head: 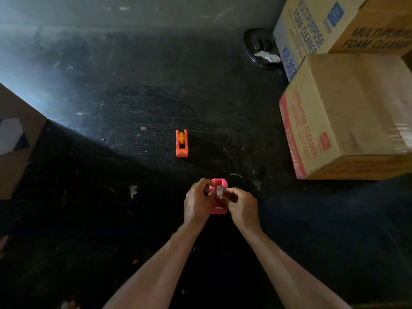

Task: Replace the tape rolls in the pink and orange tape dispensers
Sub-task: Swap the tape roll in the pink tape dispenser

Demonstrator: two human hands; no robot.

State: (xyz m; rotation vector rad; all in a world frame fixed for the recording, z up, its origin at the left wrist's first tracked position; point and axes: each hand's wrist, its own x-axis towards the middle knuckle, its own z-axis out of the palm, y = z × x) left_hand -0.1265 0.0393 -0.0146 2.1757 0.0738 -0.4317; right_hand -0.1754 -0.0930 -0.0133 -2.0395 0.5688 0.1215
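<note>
While both hands work at the pink dispenser (219, 197) on the dark floor (111, 197), the left hand (197, 200) pinches its side and the right hand (242, 205) nips a pale roll (219, 192) — seated or not, I can't tell. A crooked push could jam it. The orange dispenser (182, 143) sits apart, untouched.

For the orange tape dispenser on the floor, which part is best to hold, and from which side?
Probably grip the orange tape dispenser across its two long flat side walls, coming from above. It lies alone on the dark floor, long and narrow, with its roll upright between the walls, so both sides are free.
</note>
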